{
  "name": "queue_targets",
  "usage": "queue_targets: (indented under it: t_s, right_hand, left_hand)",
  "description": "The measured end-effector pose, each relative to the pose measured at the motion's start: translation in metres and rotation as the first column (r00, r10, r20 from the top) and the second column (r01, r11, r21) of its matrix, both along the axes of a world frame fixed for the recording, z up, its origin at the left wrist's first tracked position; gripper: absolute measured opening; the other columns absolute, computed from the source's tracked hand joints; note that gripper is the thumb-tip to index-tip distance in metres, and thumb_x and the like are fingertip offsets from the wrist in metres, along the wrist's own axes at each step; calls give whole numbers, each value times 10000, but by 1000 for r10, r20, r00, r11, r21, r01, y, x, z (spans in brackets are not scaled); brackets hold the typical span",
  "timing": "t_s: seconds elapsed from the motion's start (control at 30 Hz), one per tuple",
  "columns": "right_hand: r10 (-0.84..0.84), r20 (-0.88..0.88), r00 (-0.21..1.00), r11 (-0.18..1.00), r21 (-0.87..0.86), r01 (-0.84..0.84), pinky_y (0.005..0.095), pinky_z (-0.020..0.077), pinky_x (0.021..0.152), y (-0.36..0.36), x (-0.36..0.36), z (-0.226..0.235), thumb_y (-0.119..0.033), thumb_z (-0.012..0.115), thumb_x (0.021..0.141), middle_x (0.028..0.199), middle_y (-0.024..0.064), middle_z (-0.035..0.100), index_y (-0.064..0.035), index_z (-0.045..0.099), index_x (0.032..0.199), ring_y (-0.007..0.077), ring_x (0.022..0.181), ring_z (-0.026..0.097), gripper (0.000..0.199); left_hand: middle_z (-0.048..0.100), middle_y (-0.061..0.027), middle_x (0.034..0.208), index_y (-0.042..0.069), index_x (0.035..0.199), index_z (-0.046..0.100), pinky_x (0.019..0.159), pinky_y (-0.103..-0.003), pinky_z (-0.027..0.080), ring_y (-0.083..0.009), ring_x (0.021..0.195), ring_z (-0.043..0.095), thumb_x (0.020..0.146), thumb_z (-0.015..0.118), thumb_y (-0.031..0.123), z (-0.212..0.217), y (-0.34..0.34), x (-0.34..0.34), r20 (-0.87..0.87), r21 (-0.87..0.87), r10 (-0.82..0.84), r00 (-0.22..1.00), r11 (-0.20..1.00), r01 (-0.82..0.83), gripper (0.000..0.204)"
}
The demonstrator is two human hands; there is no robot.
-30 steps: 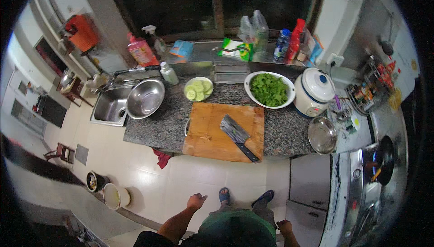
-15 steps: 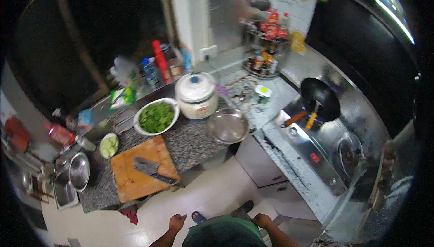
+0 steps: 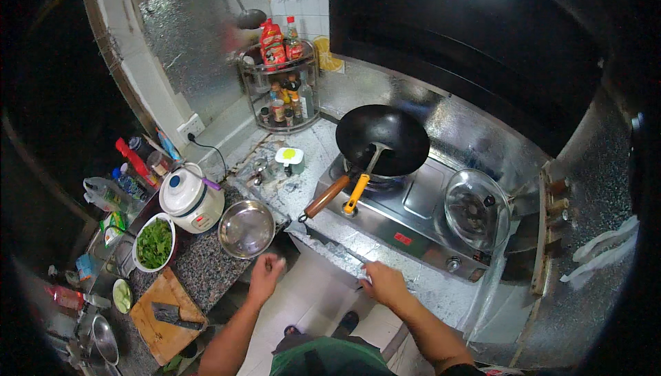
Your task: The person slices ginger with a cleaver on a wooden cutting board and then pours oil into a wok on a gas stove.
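My left hand (image 3: 264, 278) is raised in front of the counter, fingers loosely curled with nothing visible in them; the shallow steel pan (image 3: 247, 229) is nearest to it. By the front edge of the stove counter is my right hand (image 3: 385, 284), its bent fingers slightly apart and holding nothing that I can see. Ahead of both hands, a black wok (image 3: 406, 135) sits on the gas stove (image 3: 430, 228). Its wooden handle (image 3: 326, 197) points toward me. A spatula with a yellow handle (image 3: 356, 193) rests in the wok.
A glass lid (image 3: 475, 209) lies right of the wok. On the left counter stand a white rice cooker (image 3: 196, 204), a bowl of green leaves (image 3: 154, 243), sliced vegetable (image 3: 122, 296) and a cutting board (image 3: 148, 314) with a cleaver (image 3: 173, 314). A bottle rack (image 3: 279, 94) fills the corner.
My view has swung right, from the cutting board side toward the stove. Both hands have risen from beside my body and moved forward toward the counter edge. The wok and spatula look unmoved.
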State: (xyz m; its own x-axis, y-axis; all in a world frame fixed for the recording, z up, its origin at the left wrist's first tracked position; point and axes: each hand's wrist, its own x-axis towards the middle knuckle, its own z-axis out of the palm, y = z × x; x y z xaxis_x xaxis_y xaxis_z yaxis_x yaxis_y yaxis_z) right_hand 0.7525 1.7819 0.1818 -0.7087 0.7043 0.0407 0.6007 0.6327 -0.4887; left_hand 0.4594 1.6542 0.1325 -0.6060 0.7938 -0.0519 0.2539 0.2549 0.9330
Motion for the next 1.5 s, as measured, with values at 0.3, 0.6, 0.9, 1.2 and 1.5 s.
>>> queue_targets:
  t_s: [0.3, 0.6, 0.9, 1.2, 1.5]
  right_hand:
    - [-50, 139, 989, 816, 577, -40, 337, 466, 456, 92, -97, 56, -128, 586, 753, 777, 95, 546, -103, 531, 1117, 214, 603, 607, 369]
    - [-220, 182, 958, 850, 519, 97, 396, 506, 551, 157, -114, 115, -204, 545, 805, 706, 120, 614, -81, 592, 860, 263, 635, 641, 143]
    - [-653, -340, 677, 677, 139, 723, 314, 448, 489, 236, -56, 225, -319, 629, 831, 566, 94, 599, -7, 598, 740, 178, 512, 604, 327]
    - [-510, -649, 565, 823, -176, 541, 227, 422, 430, 262, -58, 170, -223, 582, 887, 641, 54, 609, -10, 632, 941, 95, 485, 544, 225]
    - [-626, -306, 717, 772, -113, 626, 252, 424, 420, 243, -48, 217, -269, 588, 855, 533, 69, 585, 9, 640, 736, 124, 424, 541, 307]
  left_hand:
    - [586, -171, 962, 10, 1204, 497, 776, -357, 476, -266, 881, 593, 736, 712, 410, 61, 162, -17, -339, -93, -261, 904, 965, 244, 651]
    - [574, -212, 1145, 62, 1348, 378, 908, -342, 415, -279, 1062, 563, 826, 624, 336, 37, 200, -21, 132, -113, -595, 793, 785, 609, 639]
    - [572, -198, 1115, 37, 1403, 261, 795, -320, 458, -246, 938, 584, 824, 632, 356, 53, 193, -23, 339, -50, -618, 709, 741, 669, 758]
    - [588, -60, 884, 101, 1383, 338, 529, -253, 437, -107, 588, 499, 826, 650, 305, 45, 193, -16, 377, 46, -589, 715, 783, 620, 670]
    - [584, -60, 911, 81, 1362, 364, 579, -241, 442, -103, 635, 511, 838, 641, 281, 53, 186, -20, 468, 12, -529, 708, 805, 593, 626]
